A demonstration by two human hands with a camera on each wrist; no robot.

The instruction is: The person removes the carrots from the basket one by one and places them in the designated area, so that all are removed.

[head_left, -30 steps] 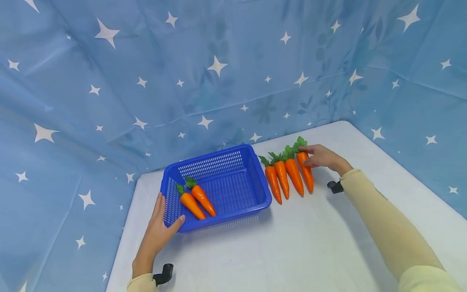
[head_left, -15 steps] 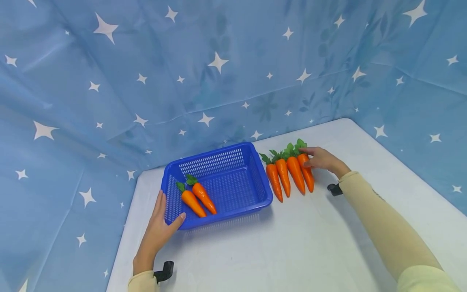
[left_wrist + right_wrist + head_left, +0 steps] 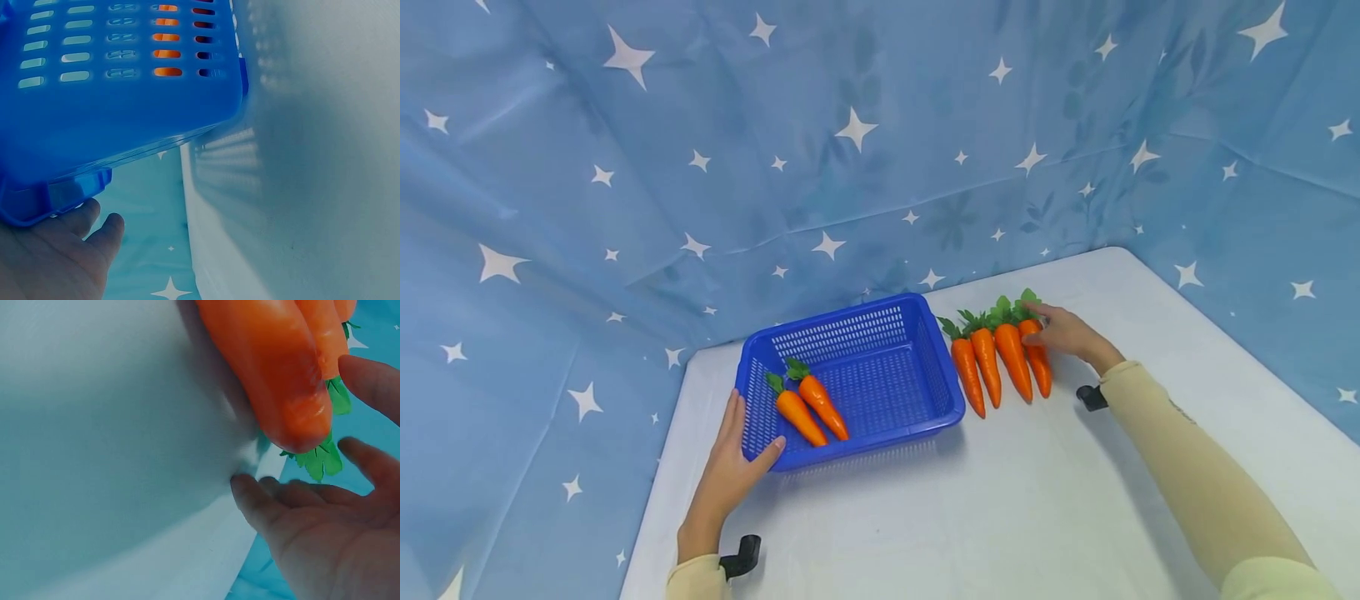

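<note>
My left hand (image 3: 722, 479) spans the near left corner of a blue basket (image 3: 880, 438), thumb at the front rim and straight fingers along the left side. In the left wrist view, fingertips of that hand (image 3: 75, 250) meet the rim below the slotted wall (image 3: 125, 119). Two carrots (image 3: 801, 417) lie inside. My right hand (image 3: 1069, 333) is over the leafy end of the rightmost carrot (image 3: 1040, 371) outside. The right wrist view has the hand (image 3: 331, 525) with fingers spread around that carrot's top (image 3: 287, 381) and leaves (image 3: 322, 462), a gap showing between.
Three more carrots (image 3: 1012, 362) lie side by side between the basket and the rightmost carrot, leaves toward the back. All stand on a white table (image 3: 985, 508). A blue curtain with white stars (image 3: 850, 192) hangs behind and at both sides.
The head view has shifted slightly. The right hand stays at the rightmost carrot, whose upper end now lies closer to its neighbour. The left hand keeps its place at the basket.
</note>
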